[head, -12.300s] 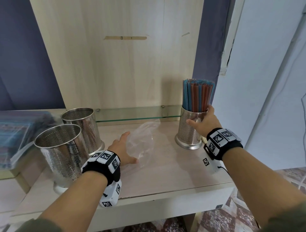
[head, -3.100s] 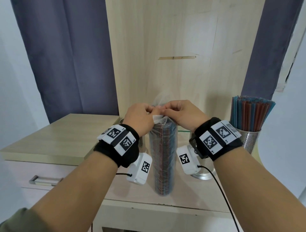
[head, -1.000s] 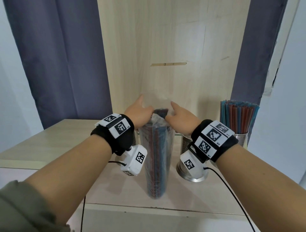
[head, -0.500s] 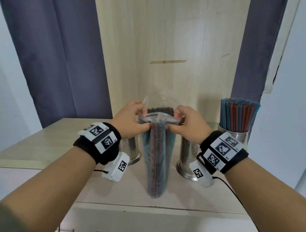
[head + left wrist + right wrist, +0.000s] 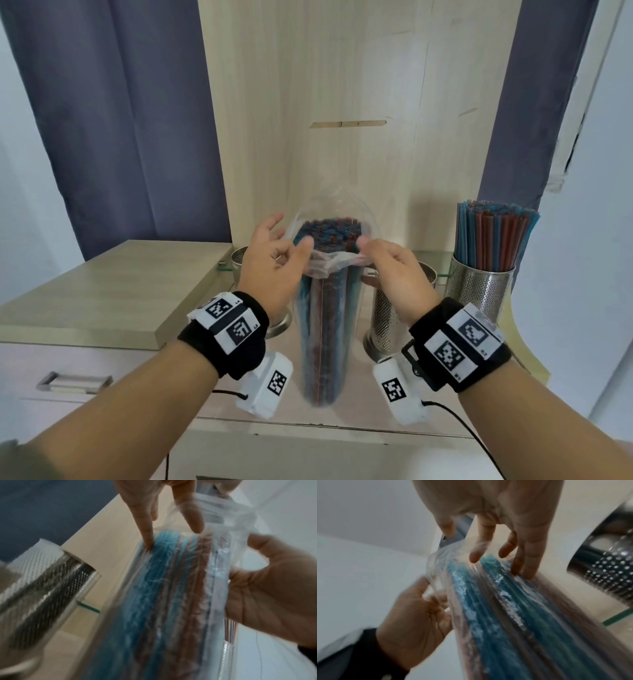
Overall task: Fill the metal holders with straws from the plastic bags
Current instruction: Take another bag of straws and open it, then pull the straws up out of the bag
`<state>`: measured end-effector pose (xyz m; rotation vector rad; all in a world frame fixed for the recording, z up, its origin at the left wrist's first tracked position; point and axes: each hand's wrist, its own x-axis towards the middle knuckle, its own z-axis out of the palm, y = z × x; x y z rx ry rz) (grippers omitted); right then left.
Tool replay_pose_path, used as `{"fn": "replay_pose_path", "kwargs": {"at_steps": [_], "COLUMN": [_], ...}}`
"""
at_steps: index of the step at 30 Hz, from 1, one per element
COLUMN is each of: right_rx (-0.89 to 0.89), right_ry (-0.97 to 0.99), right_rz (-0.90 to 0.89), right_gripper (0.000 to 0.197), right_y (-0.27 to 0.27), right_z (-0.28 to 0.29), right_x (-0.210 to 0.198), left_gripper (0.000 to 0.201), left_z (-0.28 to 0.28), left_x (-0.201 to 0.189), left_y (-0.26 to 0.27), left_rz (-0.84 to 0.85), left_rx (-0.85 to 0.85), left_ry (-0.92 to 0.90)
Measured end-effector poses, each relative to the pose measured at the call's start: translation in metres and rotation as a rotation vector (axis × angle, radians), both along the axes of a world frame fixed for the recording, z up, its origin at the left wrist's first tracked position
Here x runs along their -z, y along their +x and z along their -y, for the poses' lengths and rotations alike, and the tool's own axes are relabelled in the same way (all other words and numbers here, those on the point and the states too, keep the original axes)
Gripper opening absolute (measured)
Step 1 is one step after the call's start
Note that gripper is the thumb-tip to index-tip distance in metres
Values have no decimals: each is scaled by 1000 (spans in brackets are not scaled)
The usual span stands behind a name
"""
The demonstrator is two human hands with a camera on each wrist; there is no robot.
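Note:
A clear plastic bag (image 5: 320, 342) of blue and red straws (image 5: 329, 229) stands upright on the shelf (image 5: 308, 419), its mouth open and its rim rolled down below the straw tips. My left hand (image 5: 274, 263) pinches the rim from the left, thumb on the fold, outer fingers spread; its fingertips (image 5: 147, 543) touch the bag's side. From the right, my right hand (image 5: 387, 267) grips the rim, fingers (image 5: 522, 572) lying on the bag (image 5: 496, 615). One empty metal holder (image 5: 387, 318) stands behind the right hand, another (image 5: 239, 257) behind the left. A third holder (image 5: 479, 294) at right is full of straws.
A raised side cabinet top (image 5: 102, 294) with a drawer handle (image 5: 73, 380) lies to the left. A glass shelf edge (image 5: 435, 263) runs behind the holders, against the wooden back panel (image 5: 342, 102). Cables hang from both wrist cameras over the shelf's front edge.
The bag's mouth has been pulled open and its rim rolled lower, baring more of the straw tips. My left hand's outer fingers have spread since half a second ago.

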<state>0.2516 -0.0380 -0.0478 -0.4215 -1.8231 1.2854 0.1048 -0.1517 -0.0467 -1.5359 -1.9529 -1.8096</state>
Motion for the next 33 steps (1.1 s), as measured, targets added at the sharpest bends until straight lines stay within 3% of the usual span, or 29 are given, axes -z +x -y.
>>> {"fn": "replay_pose_path", "kwargs": {"at_steps": [3, 6, 9, 11, 13, 15, 16, 19, 24, 28, 33], "right_rx": [87, 87, 21, 55, 113, 49, -22, -206, -340, -461, -609], "right_ry": [-7, -55, 40, 181, 294, 315, 294, 183, 118, 121, 261], "right_rz": [105, 107, 156, 289, 532, 705, 709, 639, 600, 624, 835], "right_gripper": [16, 52, 86, 100, 117, 125, 127, 125, 121, 129, 84], "right_y": [0, 4, 9, 10, 10, 11, 11, 5, 3, -5, -13], "right_z": [-4, -4, -6, -11, -18, -21, -23, -33, -48, -58, -51], "right_x": [13, 23, 21, 13, -1, -17, -23, -30, -26, -19, -26], "left_gripper": [21, 37, 55, 72, 94, 106, 110, 118, 123, 120, 83], "left_z": [0, 5, 9, 10, 10, 9, 8, 1, -1, -5, -9], "left_x": [10, 26, 26, 18, 7, -6, -11, -19, -15, -9, -4], "left_y": [0, 0, 2, 1, 1, 1, 0, -8, -30, -45, -40], "left_rz": [-34, -99, -138, -131, -109, -87, -72, -46, -23, 85, 48], "left_rx": [-67, -87, -98, -86, -11, 115, 174, 262, 316, 501, 661], "left_ry": [-81, -192, -195, -235, -324, -443, -492, -561, -597, -590, -732]}}
